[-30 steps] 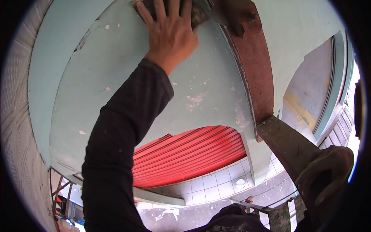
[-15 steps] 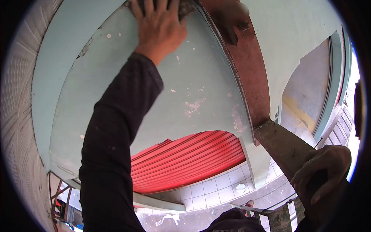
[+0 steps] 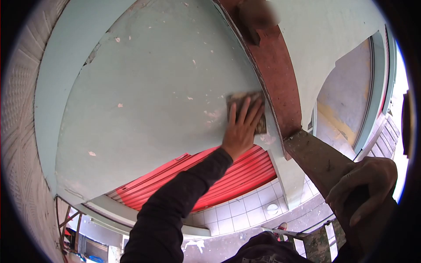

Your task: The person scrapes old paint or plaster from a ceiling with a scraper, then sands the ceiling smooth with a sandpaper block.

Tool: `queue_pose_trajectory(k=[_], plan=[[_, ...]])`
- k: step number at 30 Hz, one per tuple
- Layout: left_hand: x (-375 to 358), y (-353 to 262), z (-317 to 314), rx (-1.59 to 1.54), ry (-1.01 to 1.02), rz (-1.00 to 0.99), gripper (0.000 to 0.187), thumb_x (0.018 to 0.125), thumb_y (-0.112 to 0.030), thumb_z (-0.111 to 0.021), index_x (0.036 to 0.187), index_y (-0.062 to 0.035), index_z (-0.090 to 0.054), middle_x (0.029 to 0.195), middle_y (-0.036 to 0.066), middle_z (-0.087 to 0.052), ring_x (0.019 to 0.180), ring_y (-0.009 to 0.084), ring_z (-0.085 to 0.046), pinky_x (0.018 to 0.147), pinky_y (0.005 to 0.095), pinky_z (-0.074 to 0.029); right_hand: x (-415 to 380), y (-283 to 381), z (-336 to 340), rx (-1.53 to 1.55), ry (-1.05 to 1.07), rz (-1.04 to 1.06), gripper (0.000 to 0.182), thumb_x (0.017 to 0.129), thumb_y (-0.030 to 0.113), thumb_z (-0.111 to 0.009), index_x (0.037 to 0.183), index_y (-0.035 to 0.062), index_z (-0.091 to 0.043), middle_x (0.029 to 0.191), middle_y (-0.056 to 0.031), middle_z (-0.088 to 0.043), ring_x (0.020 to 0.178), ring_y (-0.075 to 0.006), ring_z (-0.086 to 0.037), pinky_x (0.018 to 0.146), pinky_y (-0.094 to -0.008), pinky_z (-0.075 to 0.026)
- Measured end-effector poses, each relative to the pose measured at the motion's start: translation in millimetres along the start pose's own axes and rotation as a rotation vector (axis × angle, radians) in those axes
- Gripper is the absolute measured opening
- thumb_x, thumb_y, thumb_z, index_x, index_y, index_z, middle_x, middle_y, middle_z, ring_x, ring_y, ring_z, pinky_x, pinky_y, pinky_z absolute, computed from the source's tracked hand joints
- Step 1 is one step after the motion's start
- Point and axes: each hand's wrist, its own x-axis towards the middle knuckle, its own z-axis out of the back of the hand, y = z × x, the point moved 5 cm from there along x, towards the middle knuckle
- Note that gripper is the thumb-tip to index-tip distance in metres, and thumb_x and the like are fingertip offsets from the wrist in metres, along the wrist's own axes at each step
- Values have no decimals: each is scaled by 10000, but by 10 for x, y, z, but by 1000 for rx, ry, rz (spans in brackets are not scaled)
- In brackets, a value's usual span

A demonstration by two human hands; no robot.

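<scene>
My left hand (image 3: 241, 127) lies with fingers slightly spread over a brown, mottled square sheet that looks like sandpaper (image 3: 260, 126), pressing it flat against the pale green wall panel (image 3: 149, 87). The sheet is near the panel's right edge, beside the reddish-brown beam (image 3: 280, 74). Chips and pale pink bare patches mark the paint around it. My right hand (image 3: 366, 188) is at the lower right, its fingers curled over the brown board (image 3: 322, 160) that runs down towards me. Shadow hides part of that grip.
Below the panel are a red ribbed shutter (image 3: 219, 179) and a tiled floor (image 3: 237, 215) far down. A blurred brown knob-like shape (image 3: 258, 14) stands out from the upper beam. A textured pale wall (image 3: 22, 101) rises at the left. A camouflage-patterned piece (image 3: 316, 246) shows at the bottom.
My left hand has swept down and to the right across the panel with the sheet, from the top edge to beside the beam. My right hand stays in place.
</scene>
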Motion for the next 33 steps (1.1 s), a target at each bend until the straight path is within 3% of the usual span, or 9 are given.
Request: queue_pose_trajectory(k=[4,10,14,17,20,22,24,29,33], plan=[[-86,242,88,27,105,-24,740,811,-155,-586,1534,-163,-427,1627,52,-324,1526,368,-201,1175,690,-138,-9,-101,-34,112,-33,45,587,777,172,-895,1164,-166,-612,928,-180,-758,824,-274,-763,694,-327,-617],[520,1468,1227,298,-333,293,811,805,-212,-658,1563,-163,-372,1651,92,-275,1524,447,-147,1123,766,-88,10,-108,-30,156,-29,48,605,758,181,-910,1147,-175,-612,922,-183,-757,782,-271,-762,679,-333,-621],[336,656,441,286,-181,277,807,762,-228,-670,1527,-137,-429,1637,123,-297,1512,483,-163,1098,803,-91,-9,-131,-36,182,-33,34,603,757,179,-912,1142,-176,-612,922,-188,-756,775,-278,-763,679,-336,-622],[-391,-440,-629,-15,43,58,701,810,-195,-592,1500,-152,-475,1621,77,-342,1530,360,-209,1137,743,-146,-1,-94,-36,145,-33,22,613,761,169,-907,1152,-186,-598,920,-194,-754,783,-288,-765,688,-345,-624],[-636,-707,-801,-133,65,22,732,821,-191,-588,1535,-186,-428,1639,36,-319,1535,297,-216,1180,668,-169,-10,-112,-26,159,-22,45,634,760,156,-906,1170,-200,-578,917,-199,-753,799,-294,-765,697,-357,-625],[-587,-596,-713,-289,115,28,695,822,-170,-574,1509,-196,-470,1636,59,-325,1533,308,-219,1163,703,-146,-9,-102,-18,150,-11,40,647,757,151,-908,1177,-206,-569,914,-201,-753,806,-299,-765,700,-364,-625],[-293,-84,-211,-77,89,116,718,805,-152,-596,1510,-206,-470,1642,61,-312,1538,326,-194,1167,708,-121,8,-98,-10,157,-10,55,650,756,149,-909,1175,-210,-566,911,-203,-752,809,-304,-764,698,-367,-625],[422,1437,1151,316,-444,389,769,883,-283,-612,1588,-203,-318,1671,102,-209,1506,489,-144,1108,784,-110,32,-10,17,53,30,-110,678,726,247,-930,1201,-115,-609,941,-140,-769,907,-255,-758,803,-348,-603],[409,1178,832,272,-369,401,828,848,-296,-637,1598,-207,-296,1677,112,-188,1507,521,-82,1068,829,-80,7,-50,-5,78,31,-176,633,731,281,-923,1180,-70,-647,948,-116,-774,930,-229,-755,824,-337,-594]])
